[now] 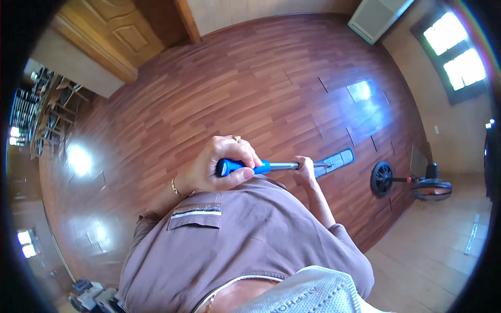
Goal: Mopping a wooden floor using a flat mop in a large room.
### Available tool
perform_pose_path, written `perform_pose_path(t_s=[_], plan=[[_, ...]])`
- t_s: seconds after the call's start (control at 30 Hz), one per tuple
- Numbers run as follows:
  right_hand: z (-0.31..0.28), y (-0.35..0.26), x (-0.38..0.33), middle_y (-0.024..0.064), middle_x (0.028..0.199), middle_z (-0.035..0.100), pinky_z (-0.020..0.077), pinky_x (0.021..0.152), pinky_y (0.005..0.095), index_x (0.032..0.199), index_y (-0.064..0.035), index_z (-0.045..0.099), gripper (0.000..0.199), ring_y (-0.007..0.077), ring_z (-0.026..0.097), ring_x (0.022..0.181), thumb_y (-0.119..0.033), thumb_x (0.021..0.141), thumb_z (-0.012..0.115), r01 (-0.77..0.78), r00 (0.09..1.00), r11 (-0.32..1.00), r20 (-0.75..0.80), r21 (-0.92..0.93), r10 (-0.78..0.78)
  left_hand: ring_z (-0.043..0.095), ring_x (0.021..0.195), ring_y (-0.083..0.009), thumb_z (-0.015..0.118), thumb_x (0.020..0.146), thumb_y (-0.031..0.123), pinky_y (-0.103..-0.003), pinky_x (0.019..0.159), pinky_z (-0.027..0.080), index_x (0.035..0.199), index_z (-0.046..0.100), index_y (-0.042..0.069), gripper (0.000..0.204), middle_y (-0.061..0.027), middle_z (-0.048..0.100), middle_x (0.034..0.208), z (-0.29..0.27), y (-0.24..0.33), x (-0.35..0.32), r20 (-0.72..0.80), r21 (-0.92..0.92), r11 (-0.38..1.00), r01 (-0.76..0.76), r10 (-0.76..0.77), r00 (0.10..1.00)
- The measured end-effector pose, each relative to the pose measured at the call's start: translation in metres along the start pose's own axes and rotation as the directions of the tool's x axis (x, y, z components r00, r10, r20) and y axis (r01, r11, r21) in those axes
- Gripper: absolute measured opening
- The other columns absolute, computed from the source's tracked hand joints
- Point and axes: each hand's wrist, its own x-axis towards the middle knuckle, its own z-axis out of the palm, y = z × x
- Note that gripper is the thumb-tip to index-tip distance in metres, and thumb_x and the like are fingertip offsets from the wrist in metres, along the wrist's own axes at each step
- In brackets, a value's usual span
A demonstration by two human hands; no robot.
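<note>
A flat mop (342, 159) rests its grey-blue rectangular head on the wood floor, to the right of my body. Its pole runs left to a blue grip, and the grip's rounded end faces up toward me. My left hand (224, 161) is wrapped round that blue grip, with the thumb lying along it; a ring and a bracelet show on this hand and wrist. Lower on the pole, on the bare metal part, my right hand (303, 169) is closed round it, close to the mop head in this view. Part of the pole is hidden behind both hands.
A black pedestal fan (382, 180) with a round base stands right of the mop head. A white boxy appliance (378, 20) is by the far wall. At far left are a wooden door (117, 31) and crowded shelves (55, 107). Some floorboards show dark gaps.
</note>
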Motion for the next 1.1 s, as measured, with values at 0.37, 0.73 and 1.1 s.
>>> perform_pose_path(t_s=[0.37,0.73,1.1], plan=[[0.08,-0.12,0.035,0.0172,0.057,0.05,0.0385,0.049,0.0402,0.059,-0.0049,0.055,0.022,0.0354,0.051,0.053,-0.017,0.063,0.073,0.401,0.872,0.901,0.231,0.164,-0.431,0.062,0.062,-0.0235,0.072,0.072,0.019,-0.035,0.068,0.049,0.075,0.06,0.007,0.017,-0.0086,0.066,0.074,-0.055,0.087,-0.095,-0.105,0.392,0.891,-0.23,0.291,0.951],[0.12,-0.207,0.048,0.0135,0.083,0.062,0.046,0.072,0.0388,0.088,-0.0064,0.061,0.033,0.0289,0.062,0.084,-0.028,0.069,0.076,0.519,0.67,0.746,0.343,0.418,-0.659,0.059,0.054,-0.0179,0.078,0.068,0.028,-0.034,0.061,0.05,0.071,0.058,0.009,0.028,-0.0055,0.062,0.064,-0.063,0.134,-0.117,-0.061,0.551,0.735,-0.396,0.509,0.859],[-0.007,-0.4,-0.023,0.0138,0.117,0.057,0.0291,0.105,0.0525,0.115,-0.0063,0.056,0.058,0.0318,0.053,0.114,-0.05,0.078,0.067,0.839,0.543,0.542,0.107,-0.036,-0.833,0.055,0.068,-0.0321,0.069,0.072,0.021,-0.042,0.067,0.044,0.069,0.053,0.008,0.021,-0.0105,0.055,0.068,-0.031,-0.036,-0.035,0.036,0.506,0.805,-0.308,0.338,0.941]])
